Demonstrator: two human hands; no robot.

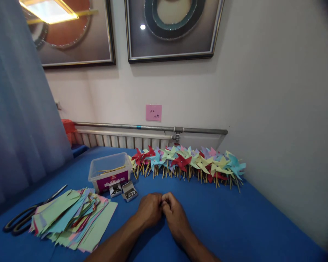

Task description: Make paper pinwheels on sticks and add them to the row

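My left hand (152, 208) is closed in a loose fist above the blue tabletop. Its knuckles meet the curled fingers of my right hand (175, 214), which is closed too, with the thumb bent over. No object shows in either hand. Left of them are two small open boxes of metal pins, one box (130, 191) nearer to me and another box (115, 189) beside it. Farther left lies a fanned pile of coloured paper sheets (71, 220), with black-handled scissors (26, 217) partly under its edge.
A clear plastic tub (109, 173) with thin wooden sticks in it stands behind the small boxes. Many paper pinwheels (182, 162) on sticks lie in a row along the back. The blue tablecloth (229, 222) reaches the wall at right. A curtain (22, 109) hangs at left.
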